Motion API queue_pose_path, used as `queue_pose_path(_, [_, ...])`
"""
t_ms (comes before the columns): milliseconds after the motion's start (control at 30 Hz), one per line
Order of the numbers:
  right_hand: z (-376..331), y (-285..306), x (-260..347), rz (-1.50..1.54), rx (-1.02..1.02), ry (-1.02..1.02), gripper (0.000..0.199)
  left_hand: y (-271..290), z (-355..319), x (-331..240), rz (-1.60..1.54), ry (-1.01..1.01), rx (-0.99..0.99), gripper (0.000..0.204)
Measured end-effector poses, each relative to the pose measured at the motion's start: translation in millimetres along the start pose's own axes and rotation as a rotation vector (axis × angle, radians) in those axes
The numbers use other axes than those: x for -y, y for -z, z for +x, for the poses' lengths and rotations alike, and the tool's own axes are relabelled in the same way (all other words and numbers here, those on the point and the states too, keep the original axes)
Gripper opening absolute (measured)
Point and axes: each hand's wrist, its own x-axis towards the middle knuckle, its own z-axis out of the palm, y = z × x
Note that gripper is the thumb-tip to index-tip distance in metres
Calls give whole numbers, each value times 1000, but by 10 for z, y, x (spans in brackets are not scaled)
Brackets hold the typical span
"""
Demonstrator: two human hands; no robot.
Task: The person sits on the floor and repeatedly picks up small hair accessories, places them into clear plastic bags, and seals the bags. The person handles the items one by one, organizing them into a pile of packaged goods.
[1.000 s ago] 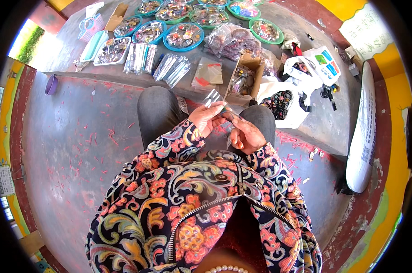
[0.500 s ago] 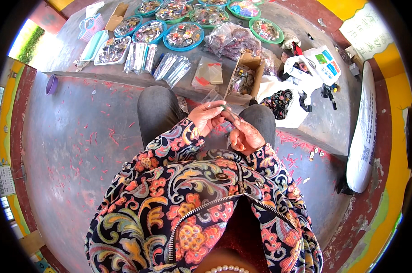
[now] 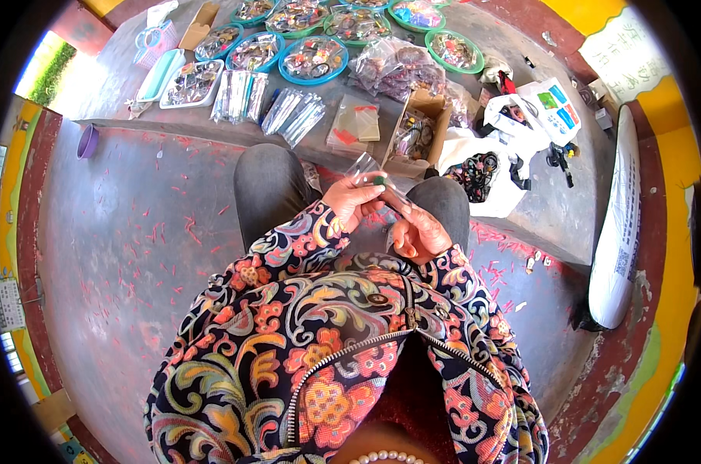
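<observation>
Between my knees, a small clear plastic bag [image 3: 363, 165] is stretched from one hand to the other. My left hand [image 3: 350, 203] is closed, pinching the bag near its upper left part. A small dark green item [image 3: 379, 180] shows at the left thumb tip; whether it lies inside the bag or is held against it, I cannot tell. My right hand [image 3: 420, 233] grips the bag's lower right end between thumb and fingers, the other fingers curled. Just beyond the hands stands an open cardboard box [image 3: 437, 139] with small packaged pieces inside.
Along the raised concrete ledge [image 3: 188, 130] lie bundles of long clear packets [image 3: 292, 117], a stack of flat bags [image 3: 356, 127] and several round trays of trinkets, one blue [image 3: 313, 80]. A white bag [image 3: 497, 203] holds dark items at right. Red scraps [image 3: 189, 226] litter the floor.
The bag has turned slightly and the green item shows more plainly at my left thumb. My left hand has shifted very slightly; my right hand stays nearly still.
</observation>
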Motion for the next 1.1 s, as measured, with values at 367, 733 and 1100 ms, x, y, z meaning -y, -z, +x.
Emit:
queue_pose_path(367, [-16,4,-26,15,-33,17,57,-34,-31,-12,-26,-26,-24,27])
queue_pose_path(733, [17,-33,-13,-127,-3,-13,62,-9,-18,49,-50,-7,-17,25])
queue_pose_path(1100, [-16,-43,8,-153,-23,-108,55,-12,-51,43,79,61,43,27])
